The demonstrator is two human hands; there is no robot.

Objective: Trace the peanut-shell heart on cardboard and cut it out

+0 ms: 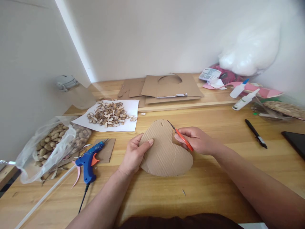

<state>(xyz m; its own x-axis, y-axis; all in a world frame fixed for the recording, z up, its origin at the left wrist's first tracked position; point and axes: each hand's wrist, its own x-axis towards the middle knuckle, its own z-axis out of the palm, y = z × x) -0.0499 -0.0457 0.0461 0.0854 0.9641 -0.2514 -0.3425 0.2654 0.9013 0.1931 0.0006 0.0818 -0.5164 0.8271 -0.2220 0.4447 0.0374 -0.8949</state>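
A heart-shaped piece of corrugated cardboard point(164, 156) is held above the wooden table, its notch facing right. My left hand point(137, 151) is closed on its left edge, the thumb lying on top and the fingers partly hidden underneath. In my right hand point(196, 140) are orange-handled scissors point(182, 138), their dark blades lying along the cardboard's upper right edge near the notch. Whether the blades are apart cannot be made out. A small hole shows near the top of the cardboard.
A blue glue gun point(88, 162) with its cord lies left of my left hand. Behind it are a bag of peanuts point(51, 140) and white paper point(128, 106) bearing peanut shells. Cut cardboard sheets point(152, 84) lie at the back; glue bottles point(245, 100) and a black pen point(256, 133) are right.
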